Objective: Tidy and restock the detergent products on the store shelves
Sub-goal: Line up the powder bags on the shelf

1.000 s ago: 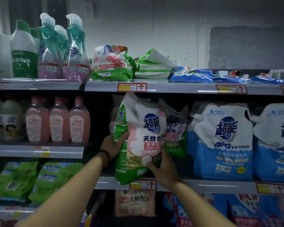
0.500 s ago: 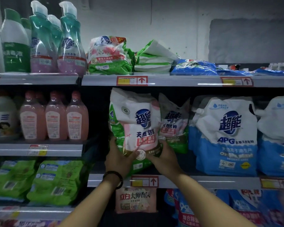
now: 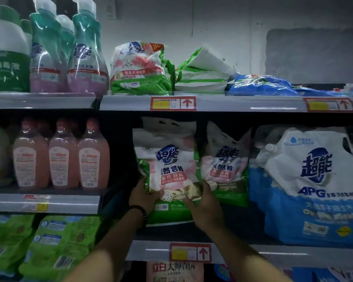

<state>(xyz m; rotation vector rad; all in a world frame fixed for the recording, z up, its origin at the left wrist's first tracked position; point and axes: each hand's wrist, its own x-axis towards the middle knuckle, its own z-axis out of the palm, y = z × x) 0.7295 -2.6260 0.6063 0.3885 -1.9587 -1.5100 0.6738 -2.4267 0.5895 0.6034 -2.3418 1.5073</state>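
Note:
A white, pink and green detergent powder bag (image 3: 167,165) stands upright on the middle shelf (image 3: 273,254), set back from the front edge. My left hand (image 3: 142,195) grips its lower left side and my right hand (image 3: 204,202) grips its lower right part. Just to the right, a second bag of the same kind (image 3: 226,165) stands behind, touching it. A black band sits on my left wrist.
Large blue and white APG refill pouches (image 3: 312,186) fill the shelf's right. Pink bottles (image 3: 63,155) stand left. The top shelf carries pump bottles (image 3: 86,55), green bags (image 3: 141,70) and flat blue bags (image 3: 261,85). Green packs (image 3: 55,245) lie lower left.
The bag has gone from the shelf's front edge further back and now stands straighter. Both my hands slid down to its lower part.

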